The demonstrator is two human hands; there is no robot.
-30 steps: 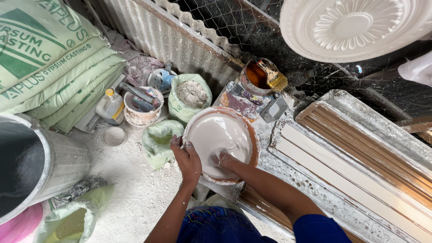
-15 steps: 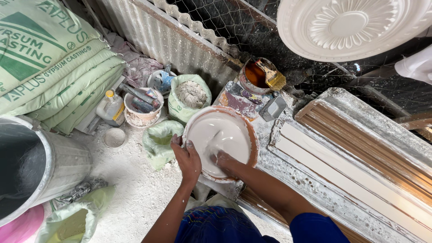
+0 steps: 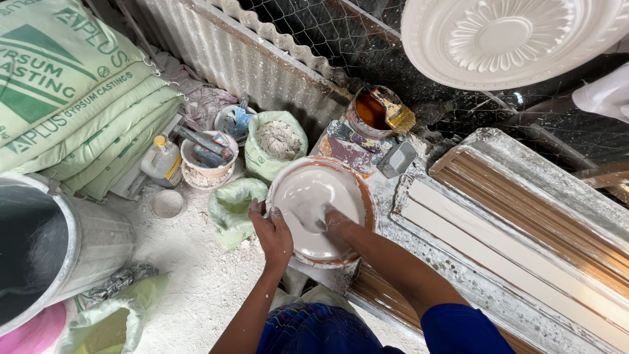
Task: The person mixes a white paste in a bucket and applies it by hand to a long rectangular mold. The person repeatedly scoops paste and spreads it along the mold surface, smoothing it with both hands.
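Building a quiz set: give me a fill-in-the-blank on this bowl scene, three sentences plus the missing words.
1. The left hand grips the ___ of the round bowl.
2. The right hand is inside the bowl, in the ___ mix.
3. The brush lies across a tub of ___ liquid.

Missing words: rim; white; brown

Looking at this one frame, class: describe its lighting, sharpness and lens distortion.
Head view: soft, even daylight, no hard shadows. The wet white mix in the round bowl shows a mild sheen. The left hand on the rim is sharp; the right hand in the mix looks slightly smeared. Wide-angle bending curves the grey bucket and the ceiling rose at the edges. The mesh behind is dark.
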